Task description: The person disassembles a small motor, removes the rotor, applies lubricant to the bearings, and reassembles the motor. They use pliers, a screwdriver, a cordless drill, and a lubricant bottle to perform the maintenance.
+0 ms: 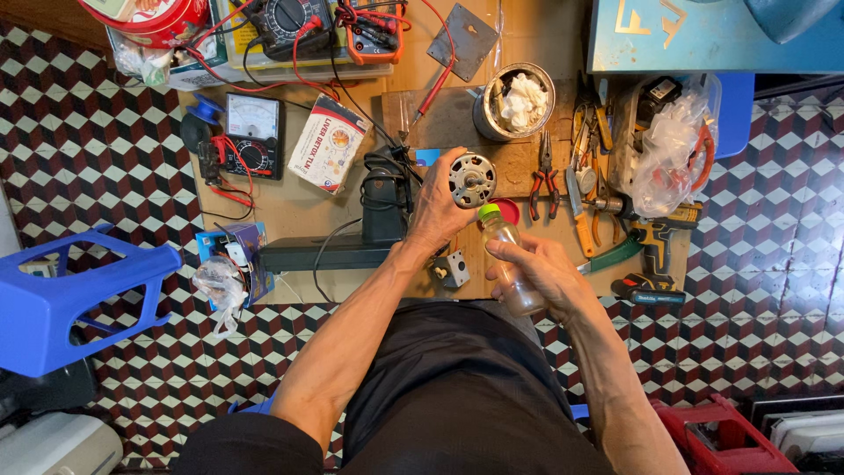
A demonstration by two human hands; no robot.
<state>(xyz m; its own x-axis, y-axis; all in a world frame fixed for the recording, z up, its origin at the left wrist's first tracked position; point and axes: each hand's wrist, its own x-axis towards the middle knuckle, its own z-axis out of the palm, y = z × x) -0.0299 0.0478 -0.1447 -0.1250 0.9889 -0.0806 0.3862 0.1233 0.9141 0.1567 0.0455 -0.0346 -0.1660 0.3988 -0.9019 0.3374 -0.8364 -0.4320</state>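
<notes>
Centrally, a small round electric motor [472, 179] with a silver, vented end face sits gripped in the person's left hand [437, 211], fingers wrapped around its body, held just above the wooden surface [290, 207]. The right hand [541, 273] is closed around a small clear plastic bottle [510, 259] with a green tip, tilted so the tip points up at the motor and sits just beneath it. Directly behind the bottle tip lies a red cap [506, 211] on the surface.

Beside the left wrist lies a small grey metal block [454, 269], and a black box [384, 207] trailing cables stands just to the left of the hand. Red-handled pliers [544, 185] rest to the right of the motor, with a spread of other hand tools next to them and a cordless drill [655, 251] at the surface's right edge. A metal tin [514, 101] stuffed with white cloth stands farther back. To the left are an analogue multimeter [252, 134] with red and black leads and a white carton [327, 143]. A blue plastic stool [75, 295] lies on the patterned tile floor [88, 149] at far left.
</notes>
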